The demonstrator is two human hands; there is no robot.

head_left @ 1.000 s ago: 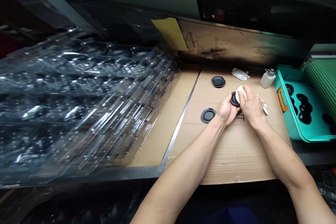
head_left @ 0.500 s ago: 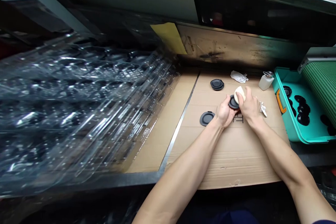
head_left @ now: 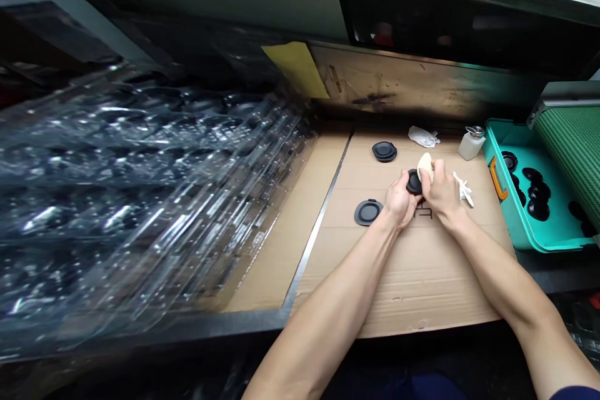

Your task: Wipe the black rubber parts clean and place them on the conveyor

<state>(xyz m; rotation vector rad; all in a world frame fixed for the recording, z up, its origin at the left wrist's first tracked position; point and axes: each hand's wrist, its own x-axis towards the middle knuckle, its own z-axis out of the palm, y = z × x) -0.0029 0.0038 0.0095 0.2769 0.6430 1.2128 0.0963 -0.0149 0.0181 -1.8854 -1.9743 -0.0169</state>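
Just right of centre in the frame, a black round lid-like disc sits at the fingers of the left hand, with a cream pad overlapping its upper right edge. The left hand supports the disc from the left and below, thumb along its near side and fingers curled beneath, partly hidden. The right hand pinches the pad between bent fingers and thumb, coming from the right. Seen at a slant, the pad has its long axis running roughly up and down the frame, while the disc's face is turned up towards the camera. So the pad lies to the upper right of the disc, nearer the right hand; whether it presses on the face or only hangs over it, I cannot tell.

Left of the left hand and slightly lower, another tabbed black disc lies flat on the cardboard sheet, just beside the fingers' side of that hand. Higher in the frame is a small stack of black discs.
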